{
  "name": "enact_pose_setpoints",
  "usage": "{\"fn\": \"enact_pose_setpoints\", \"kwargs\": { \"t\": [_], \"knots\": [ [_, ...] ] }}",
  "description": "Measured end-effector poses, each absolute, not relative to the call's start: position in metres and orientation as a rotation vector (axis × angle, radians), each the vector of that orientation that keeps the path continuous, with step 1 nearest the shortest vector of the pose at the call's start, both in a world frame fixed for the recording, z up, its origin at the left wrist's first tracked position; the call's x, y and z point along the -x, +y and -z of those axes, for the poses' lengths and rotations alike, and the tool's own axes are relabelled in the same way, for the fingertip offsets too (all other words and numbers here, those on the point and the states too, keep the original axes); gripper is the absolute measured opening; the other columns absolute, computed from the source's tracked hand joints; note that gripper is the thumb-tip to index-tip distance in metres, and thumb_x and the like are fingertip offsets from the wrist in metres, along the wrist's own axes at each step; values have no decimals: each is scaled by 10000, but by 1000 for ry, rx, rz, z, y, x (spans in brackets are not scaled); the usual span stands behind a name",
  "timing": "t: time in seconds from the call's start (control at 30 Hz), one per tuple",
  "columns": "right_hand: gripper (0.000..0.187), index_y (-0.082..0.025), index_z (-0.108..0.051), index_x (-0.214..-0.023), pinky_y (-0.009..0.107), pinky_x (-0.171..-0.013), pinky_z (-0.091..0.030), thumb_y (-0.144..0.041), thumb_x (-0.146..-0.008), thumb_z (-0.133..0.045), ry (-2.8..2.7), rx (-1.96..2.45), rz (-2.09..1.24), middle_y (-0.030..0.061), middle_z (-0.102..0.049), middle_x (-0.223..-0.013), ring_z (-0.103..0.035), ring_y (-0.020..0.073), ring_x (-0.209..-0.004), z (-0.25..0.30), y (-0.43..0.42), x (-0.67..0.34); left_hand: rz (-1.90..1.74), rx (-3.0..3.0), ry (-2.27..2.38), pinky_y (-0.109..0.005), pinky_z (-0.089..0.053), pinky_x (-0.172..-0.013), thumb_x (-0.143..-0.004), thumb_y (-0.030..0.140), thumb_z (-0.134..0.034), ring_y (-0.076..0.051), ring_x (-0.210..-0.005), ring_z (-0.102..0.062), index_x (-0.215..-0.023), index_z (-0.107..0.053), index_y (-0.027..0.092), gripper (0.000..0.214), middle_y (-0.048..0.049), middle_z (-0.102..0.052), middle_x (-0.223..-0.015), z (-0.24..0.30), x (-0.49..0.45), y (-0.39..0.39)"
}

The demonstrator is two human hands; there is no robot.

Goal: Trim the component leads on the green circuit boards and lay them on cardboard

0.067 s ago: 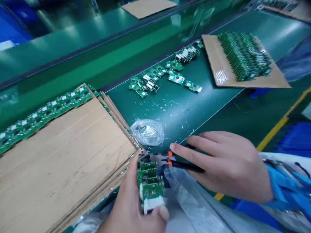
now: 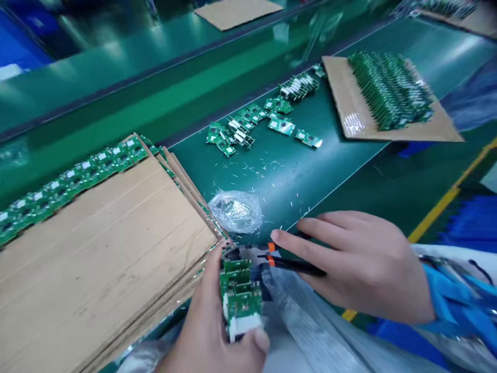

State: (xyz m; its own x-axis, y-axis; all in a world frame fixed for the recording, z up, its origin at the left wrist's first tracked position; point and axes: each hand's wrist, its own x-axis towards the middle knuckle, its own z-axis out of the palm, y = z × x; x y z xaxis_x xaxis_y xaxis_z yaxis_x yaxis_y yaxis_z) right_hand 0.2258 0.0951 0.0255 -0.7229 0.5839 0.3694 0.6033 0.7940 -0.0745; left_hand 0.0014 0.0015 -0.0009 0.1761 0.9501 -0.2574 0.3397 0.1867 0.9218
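Observation:
My left hand [image 2: 217, 321] is closed around a small stack of green circuit boards [image 2: 244, 303], its thumb by the white part of the nearest board. My right hand [image 2: 361, 264] grips flush cutters [image 2: 298, 265] with black handles and orange bands. Their metal jaws lie across the far end of the stack; whether they touch a board's leads I cannot tell. Just beyond the boards, a crumpled clear plastic bag [image 2: 236, 211] lies on the green bench [image 2: 272, 191], with cut wire bits scattered around it.
Stacked cardboard sheets [image 2: 101, 254] take up the left, with a row of boards [image 2: 70, 181] along their back edge. Loose boards [image 2: 281, 125] lie mid-bench. At right, a cardboard sheet [image 2: 355, 124] bears many upright boards [image 2: 390, 90]. A blue wristband [image 2: 450, 295] circles my right wrist.

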Motion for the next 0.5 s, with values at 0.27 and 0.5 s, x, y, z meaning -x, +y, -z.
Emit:
{"fn": "enact_pose_setpoints", "kwargs": {
  "t": [0.27,0.5],
  "knots": [
    [325,-205,-635,-1104,293,-555,-412,-230,-782,-595,-2644,886,41,35,-654,-774,-567,152,-635,-23,95,-226,-703,-1280,1344,-533,-394,-1002,-787,380,-604,-365,-1290,-387,-1426,-162,282,783,-127,-334,-1453,3,1,2],
    [317,-215,-599,-1106,304,-591,-402,-249,-791,-599,-2669,839,135,40,-638,-818,-538,162,-676,-29,98,-229,-700,-1272,1400,-630,-309,-1013,-738,399,-636,-418,-1300,-339,-1434,-175,276,844,-148,-343,-1437,1,4,-3]
  ]
}}
